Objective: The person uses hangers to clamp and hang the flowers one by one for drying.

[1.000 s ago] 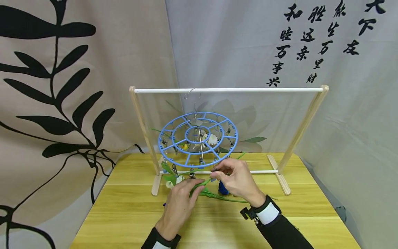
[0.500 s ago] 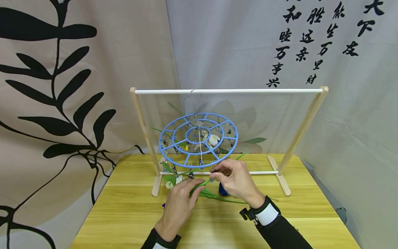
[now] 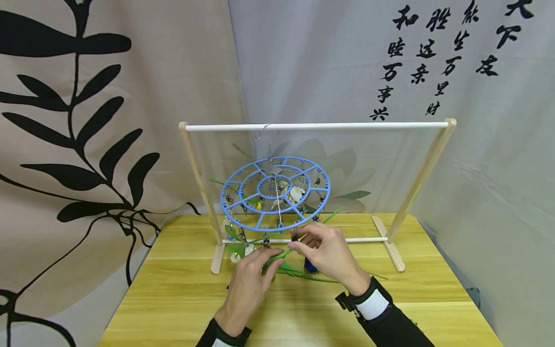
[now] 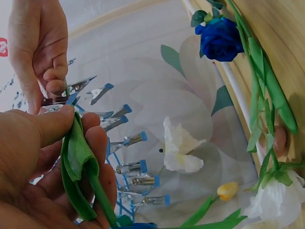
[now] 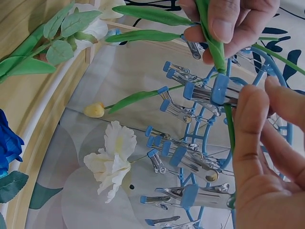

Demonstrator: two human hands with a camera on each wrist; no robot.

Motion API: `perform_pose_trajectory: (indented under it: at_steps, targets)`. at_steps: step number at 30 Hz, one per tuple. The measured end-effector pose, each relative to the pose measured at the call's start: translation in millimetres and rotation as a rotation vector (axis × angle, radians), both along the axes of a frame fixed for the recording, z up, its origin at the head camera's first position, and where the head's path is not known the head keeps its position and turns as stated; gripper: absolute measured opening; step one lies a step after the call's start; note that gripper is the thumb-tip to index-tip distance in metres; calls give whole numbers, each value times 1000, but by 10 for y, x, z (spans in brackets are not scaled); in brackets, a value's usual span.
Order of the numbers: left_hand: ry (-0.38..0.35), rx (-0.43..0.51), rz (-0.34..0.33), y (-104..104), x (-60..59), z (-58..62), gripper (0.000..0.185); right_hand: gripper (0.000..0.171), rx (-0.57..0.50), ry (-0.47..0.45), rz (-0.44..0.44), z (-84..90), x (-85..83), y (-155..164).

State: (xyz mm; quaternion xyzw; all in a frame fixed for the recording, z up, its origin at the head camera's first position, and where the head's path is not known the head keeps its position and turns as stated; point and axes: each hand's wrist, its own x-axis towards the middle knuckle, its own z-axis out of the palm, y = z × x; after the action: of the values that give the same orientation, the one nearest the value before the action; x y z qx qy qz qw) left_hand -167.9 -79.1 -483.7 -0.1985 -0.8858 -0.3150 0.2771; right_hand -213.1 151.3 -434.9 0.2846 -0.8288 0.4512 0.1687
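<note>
A round blue clip hanger (image 3: 275,194) hangs by a hook from the white rod (image 3: 316,126) of a wooden rack. My left hand (image 3: 251,282) pinches the green stem (image 4: 83,169) of an artificial flower just below the hanger's front rim. My right hand (image 3: 323,250) pinches a metal clip (image 5: 217,91) with blue tips on that rim, right beside the stem end (image 5: 213,44). A white flower (image 5: 113,155) and a yellow bud (image 5: 94,110) hang from other clips. A blue rose (image 4: 220,38) lies on the table behind my right hand.
The rack's wooden feet (image 3: 395,250) and lower rod (image 3: 368,239) stand on the yellow wooden table (image 3: 173,299). More green stems and a white flower (image 3: 243,250) lie on the table under the hanger. Printed curtains hang close behind.
Both hands stay at the hanger's front rim. My right hand has shifted slightly left and up along the rim, closer to the stem end held by my left hand.
</note>
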Motion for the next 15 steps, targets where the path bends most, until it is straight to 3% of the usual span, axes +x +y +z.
perform_pose_trajectory:
  at_steps: [15]
  targets:
    - [-5, 19, 13, -27, -23, -41, 17, 23, -36, 43, 31, -5, 28, 7]
